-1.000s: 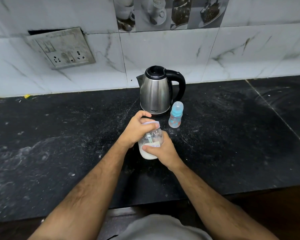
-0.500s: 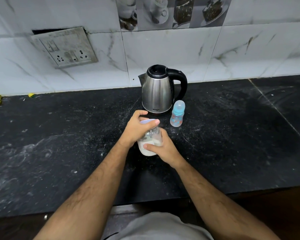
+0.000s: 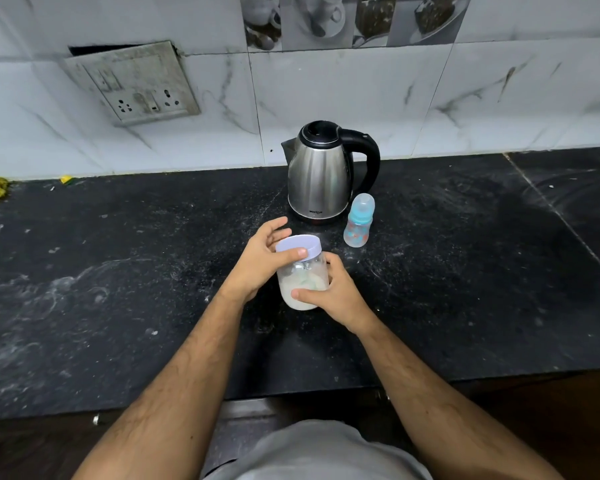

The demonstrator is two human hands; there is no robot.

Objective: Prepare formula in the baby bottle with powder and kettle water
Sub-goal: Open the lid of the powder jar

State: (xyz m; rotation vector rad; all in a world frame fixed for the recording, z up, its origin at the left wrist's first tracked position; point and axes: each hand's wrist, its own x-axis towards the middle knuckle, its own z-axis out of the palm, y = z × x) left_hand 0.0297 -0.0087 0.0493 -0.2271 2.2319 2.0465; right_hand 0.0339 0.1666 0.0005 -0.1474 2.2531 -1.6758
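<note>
Clear plastic powder jar (image 3: 303,282) w/ pale lilac lid (image 3: 298,247), one only, upright, long axis vertical, held over the black counter (image 3: 118,271) near its front-centre. Right hand (image 3: 333,292) wraps the jar body, thumb across the front. Left hand (image 3: 260,261) grips the lid, thumb on its rim, fingers curled round the far side. One steel kettle (image 3: 317,178), "MILTON" on it, spout pointing left, handle right. One baby bottle (image 3: 359,221) upright just beside it, cap on.
</note>
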